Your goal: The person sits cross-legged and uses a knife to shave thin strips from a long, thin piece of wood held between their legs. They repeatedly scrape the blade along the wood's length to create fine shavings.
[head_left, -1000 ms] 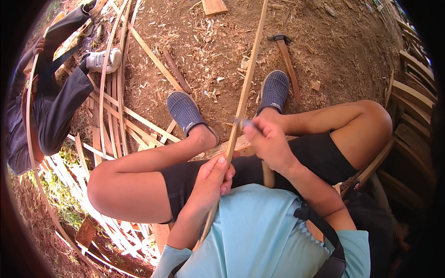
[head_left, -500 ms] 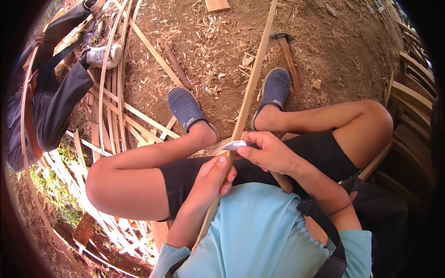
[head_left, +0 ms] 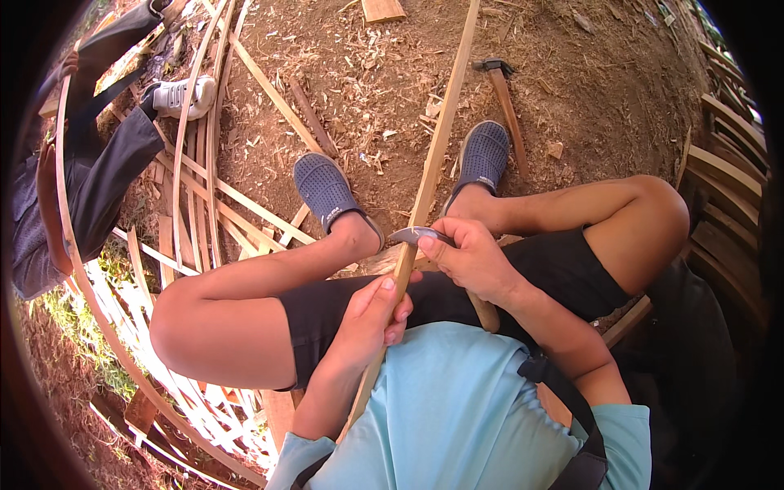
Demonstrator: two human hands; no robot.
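Observation:
A long wooden strip [head_left: 441, 139] slants up from beside my blue shirt, passes between my legs and reaches the top edge. My left hand [head_left: 369, 317] is closed round its lower part, thumb on top. Just beyond, my right hand [head_left: 478, 261] grips a knife [head_left: 422, 235] whose curved metal blade lies across the strip and touches it. The thumb presses on the blade, and the rounded wooden handle end shows below the palm. Some right fingers are hidden behind the blade and hand.
A hammer [head_left: 508, 114] lies on the dirt by my right slipper [head_left: 482, 155]. Long wooden strips [head_left: 214, 155] are heaped at left, where another person's shoe [head_left: 186, 98] rests and a bent strip [head_left: 106, 318] curves past. Stacked wood [head_left: 727, 180] stands at right. Shavings litter the ground.
My right hand and the knife have shifted slightly up and left along the strip. The strip's far end has swung a little left. At left, the other person's bent strip has moved right.

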